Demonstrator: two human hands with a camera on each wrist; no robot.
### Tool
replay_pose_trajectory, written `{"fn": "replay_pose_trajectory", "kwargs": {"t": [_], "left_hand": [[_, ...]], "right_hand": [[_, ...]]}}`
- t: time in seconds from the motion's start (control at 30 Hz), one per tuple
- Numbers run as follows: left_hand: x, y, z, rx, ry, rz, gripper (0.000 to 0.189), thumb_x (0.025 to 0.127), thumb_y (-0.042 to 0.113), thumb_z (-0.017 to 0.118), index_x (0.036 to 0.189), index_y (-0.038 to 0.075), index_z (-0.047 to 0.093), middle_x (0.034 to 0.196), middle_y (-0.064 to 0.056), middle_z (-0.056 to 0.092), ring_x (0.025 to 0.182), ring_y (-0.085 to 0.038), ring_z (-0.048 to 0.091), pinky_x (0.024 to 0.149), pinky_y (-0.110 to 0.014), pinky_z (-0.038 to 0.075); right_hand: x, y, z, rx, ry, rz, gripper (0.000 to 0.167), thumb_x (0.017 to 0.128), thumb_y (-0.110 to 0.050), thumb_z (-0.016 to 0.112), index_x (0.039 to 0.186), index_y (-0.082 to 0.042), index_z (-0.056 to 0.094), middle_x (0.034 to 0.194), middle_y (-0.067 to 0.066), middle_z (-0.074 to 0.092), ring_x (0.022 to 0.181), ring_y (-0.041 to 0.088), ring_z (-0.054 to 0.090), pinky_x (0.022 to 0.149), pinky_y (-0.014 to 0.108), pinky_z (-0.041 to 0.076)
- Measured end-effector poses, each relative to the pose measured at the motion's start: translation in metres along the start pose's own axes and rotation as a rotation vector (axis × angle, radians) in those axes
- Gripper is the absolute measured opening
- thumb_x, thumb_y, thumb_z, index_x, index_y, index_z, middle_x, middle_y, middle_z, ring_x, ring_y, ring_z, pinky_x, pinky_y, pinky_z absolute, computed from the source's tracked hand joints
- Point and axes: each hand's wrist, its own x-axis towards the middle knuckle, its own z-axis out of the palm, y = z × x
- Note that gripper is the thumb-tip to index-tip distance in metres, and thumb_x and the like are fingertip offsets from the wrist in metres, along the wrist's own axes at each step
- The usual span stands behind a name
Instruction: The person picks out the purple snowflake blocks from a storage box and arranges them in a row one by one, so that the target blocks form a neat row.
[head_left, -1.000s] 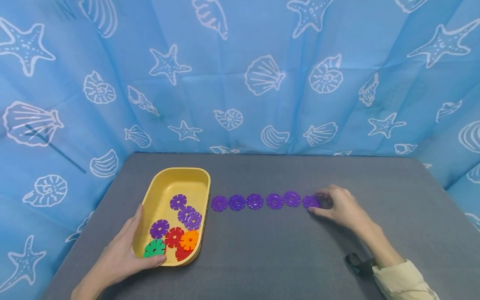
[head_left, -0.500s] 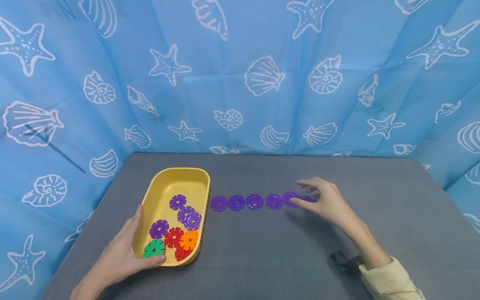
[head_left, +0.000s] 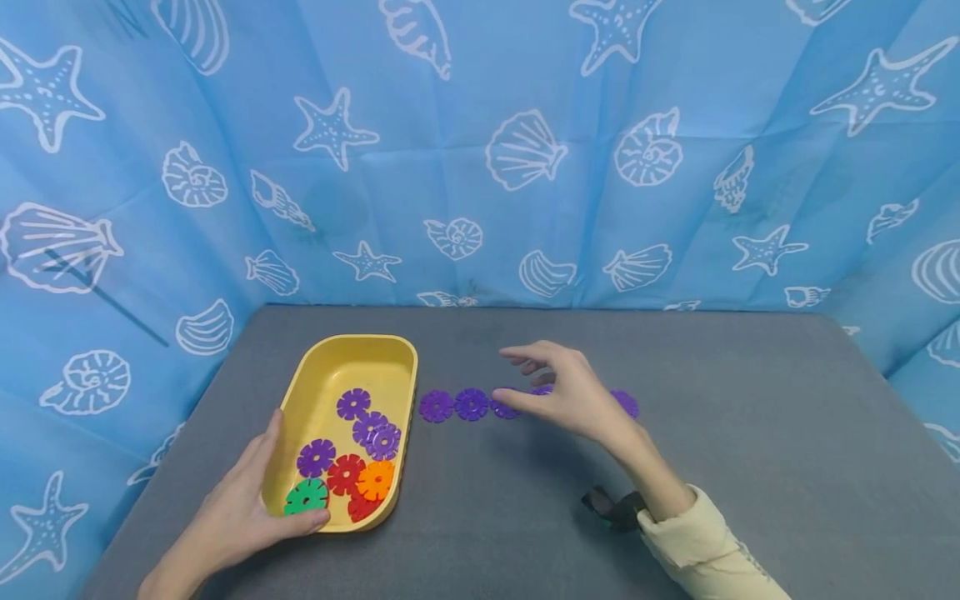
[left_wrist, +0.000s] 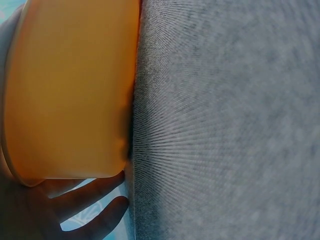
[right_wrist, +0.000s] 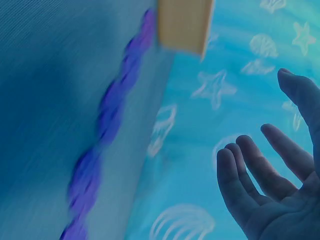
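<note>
My left hand (head_left: 236,508) holds a yellow tray (head_left: 367,362) at its near left corner, thumb over the near rim and fingers along the left side. In the left wrist view, fingers (left_wrist: 92,197) spread beside the tray wall. Inside lie several purple notched interlocking discs (head_left: 353,403), a green disc (head_left: 306,497), an orange disc (head_left: 375,480) and red discs (head_left: 346,474). To the tray's right runs a row of purple discs (head_left: 472,405), partly hidden by my right hand (head_left: 573,396). That hand hovers over the row, fingers apart, holding nothing.
A grey cloth-covered table (head_left: 480,508) carries everything. Behind it hangs a blue curtain (head_left: 450,192) with white shells and starfish. A dark strap-like object (head_left: 615,508) hangs at the right wrist.
My right hand has let go of the rightmost purple disc, lifted, and moved left along the row towards the tray. The left hand and the tray have stayed put.
</note>
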Motion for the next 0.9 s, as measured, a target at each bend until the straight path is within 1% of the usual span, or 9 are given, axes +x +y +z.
{"fn": "replay_pose_trajectory", "kwargs": {"t": [0.13,0.27,0.43,0.57,0.73,0.83,0.9], "left_hand": [[0.0,-0.001,0.0,-0.006,-0.013,-0.012,0.142,0.073,0.069,0.08,0.163,0.011,-0.014,0.158,-0.029,0.027,0.12,-0.039,0.052,0.093,-0.064,0.055],[0.001,0.0,0.0,-0.005,-0.016,-0.018,0.143,0.073,0.069,0.079,0.163,0.011,-0.014,0.157,-0.029,0.027,0.119,-0.039,0.052,0.093,-0.062,0.056],[0.0,0.0,0.001,-0.009,-0.015,-0.015,0.143,0.072,0.069,0.079,0.163,0.012,-0.015,0.157,-0.029,0.028,0.119,-0.039,0.053,0.092,-0.061,0.056],[-0.001,0.0,0.001,-0.017,-0.008,-0.005,0.143,0.072,0.069,0.08,0.163,0.014,-0.016,0.156,-0.028,0.029,0.12,-0.038,0.053,0.092,-0.059,0.058],[-0.001,-0.002,0.001,-0.018,0.0,0.01,0.14,0.074,0.067,0.08,0.163,0.014,-0.015,0.155,-0.028,0.031,0.117,-0.036,0.053,0.088,-0.055,0.059],[-0.001,-0.002,0.001,-0.025,0.005,0.018,0.139,0.074,0.066,0.08,0.164,0.015,-0.014,0.154,-0.027,0.032,0.116,-0.034,0.054,0.087,-0.053,0.06],[-0.001,-0.002,0.001,-0.03,0.011,0.028,0.139,0.074,0.065,0.08,0.164,0.014,-0.012,0.152,-0.026,0.034,0.115,-0.033,0.055,0.086,-0.053,0.06]], "right_hand": [[0.013,-0.024,0.018,0.043,-0.047,-0.038,0.051,0.086,-0.025,0.083,0.132,-0.009,0.068,0.122,0.009,0.071,0.111,0.026,0.069,0.093,0.041,0.061],[0.024,-0.043,0.036,0.082,-0.095,-0.07,0.052,0.086,-0.026,0.083,0.133,-0.012,0.067,0.125,0.007,0.07,0.113,0.023,0.068,0.095,0.038,0.06],[0.036,-0.061,0.057,0.125,-0.163,-0.107,0.053,0.087,-0.025,0.082,0.135,-0.01,0.066,0.125,0.008,0.069,0.112,0.025,0.069,0.092,0.035,0.061],[0.042,-0.071,0.071,0.143,-0.203,-0.108,0.054,0.087,-0.025,0.083,0.136,-0.011,0.065,0.126,0.008,0.07,0.11,0.023,0.07,0.089,0.028,0.061],[0.051,-0.081,0.088,0.148,-0.258,-0.086,0.052,0.088,-0.03,0.082,0.134,-0.013,0.067,0.125,0.004,0.072,0.11,0.015,0.068,0.086,0.02,0.059],[0.056,-0.088,0.101,0.134,-0.303,-0.078,0.05,0.089,-0.031,0.08,0.135,-0.013,0.067,0.124,0.003,0.073,0.107,0.011,0.068,0.081,0.014,0.057],[0.059,-0.092,0.111,0.118,-0.333,-0.078,0.052,0.09,-0.032,0.079,0.136,-0.013,0.066,0.123,0.003,0.073,0.106,0.01,0.069,0.079,0.012,0.056]]}}
